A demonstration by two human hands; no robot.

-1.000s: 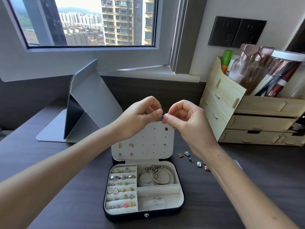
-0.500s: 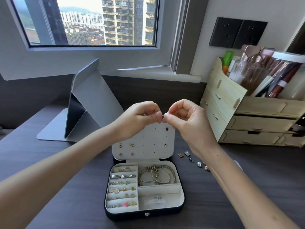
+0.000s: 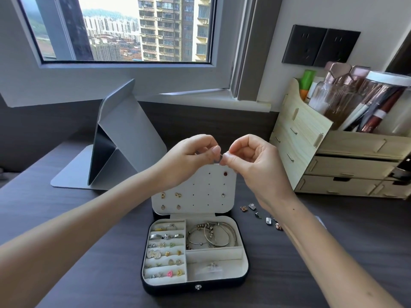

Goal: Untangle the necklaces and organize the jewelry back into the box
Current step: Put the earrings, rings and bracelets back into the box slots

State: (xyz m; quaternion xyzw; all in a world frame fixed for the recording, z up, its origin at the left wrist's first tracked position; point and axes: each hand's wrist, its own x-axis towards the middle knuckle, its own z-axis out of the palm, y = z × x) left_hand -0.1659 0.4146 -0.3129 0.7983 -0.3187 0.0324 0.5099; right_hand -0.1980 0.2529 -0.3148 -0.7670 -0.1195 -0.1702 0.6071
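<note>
An open jewelry box (image 3: 244, 263) with a dark shell and white lining sits on the desk in front of me. Its upright lid panel (image 3: 206, 196) carries a few stud earrings. Ring slots on the left hold rings and small earrings (image 3: 165, 254); silver bangles (image 3: 211, 235) lie in the upper right compartment. Above the lid, my left hand (image 3: 189, 156) and my right hand (image 3: 251, 158) meet fingertip to fingertip, both pinching one tiny silver earring (image 3: 220, 157). Several loose earrings (image 3: 259, 215) lie on the desk right of the box.
A grey folding mirror stand (image 3: 124, 138) is at the back left. A wooden drawer organizer (image 3: 333, 156) with cosmetics bottles and brushes (image 3: 355, 103) fills the right side. The window ledge (image 3: 211, 98) runs behind. The dark wooden desk (image 3: 89, 274) extends to both sides.
Both hands stay pinched together above the lid and have sunk slightly toward it. The box and loose earrings have not moved.
</note>
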